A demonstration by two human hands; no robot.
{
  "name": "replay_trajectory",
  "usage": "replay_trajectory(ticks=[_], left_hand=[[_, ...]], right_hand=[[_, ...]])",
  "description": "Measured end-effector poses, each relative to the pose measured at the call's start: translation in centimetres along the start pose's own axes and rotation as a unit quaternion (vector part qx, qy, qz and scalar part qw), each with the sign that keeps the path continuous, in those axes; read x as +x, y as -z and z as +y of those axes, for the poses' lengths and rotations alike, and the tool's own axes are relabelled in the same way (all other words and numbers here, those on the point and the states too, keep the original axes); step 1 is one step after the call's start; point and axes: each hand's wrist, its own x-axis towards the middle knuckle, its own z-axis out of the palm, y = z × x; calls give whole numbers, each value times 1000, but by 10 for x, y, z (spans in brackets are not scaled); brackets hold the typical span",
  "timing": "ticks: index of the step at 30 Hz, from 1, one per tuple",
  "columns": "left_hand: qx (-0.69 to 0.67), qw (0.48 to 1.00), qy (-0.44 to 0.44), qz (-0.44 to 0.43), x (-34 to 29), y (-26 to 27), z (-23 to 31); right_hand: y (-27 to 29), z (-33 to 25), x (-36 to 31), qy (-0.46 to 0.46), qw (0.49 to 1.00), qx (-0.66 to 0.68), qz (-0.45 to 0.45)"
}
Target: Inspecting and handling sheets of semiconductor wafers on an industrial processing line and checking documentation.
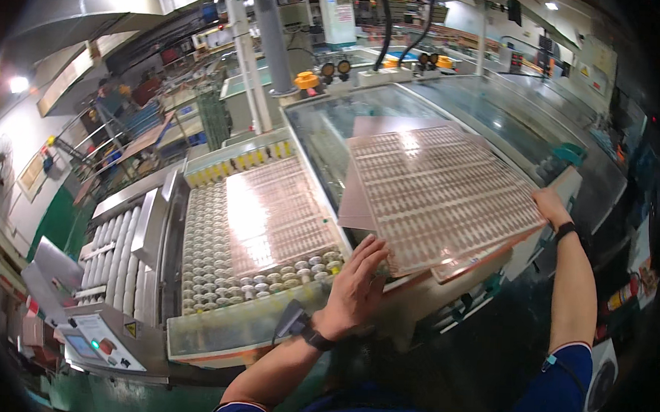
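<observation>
My right hand is pinched on the right corner of the big copper sheet. My left hand is by its near left corner; I can't tell if it grips. The sheet is over a pinkish sheet, beside the rollers.

Copper panel, pale striped rows

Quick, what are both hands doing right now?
Left hand: open, at the panel's near-left corner; whether it touches can't be told.
Right hand: closed, holding the panel's right edge.
</observation>
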Motion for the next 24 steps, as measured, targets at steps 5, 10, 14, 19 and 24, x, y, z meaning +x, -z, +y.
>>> replay_trajectory(ticks=[5,10,14,19,24], left_hand=[[112,985,91,98,-23,51,-79],[332,913,235,19,-99,128,-218],[343,851,374,-137,-123,152,-249],[322,856,358,-187,-112,140,-245],[357,901,241,-55,-109,144,-229]], right_hand=[[7,3,-10,-43,998,39,-1],[15,-3,-7,-36,999,22,15],[36,-20,-17,-93,994,59,-19],[25,-4,-34,-75,995,61,-6],[16,-35,-4,1,999,32,8]])
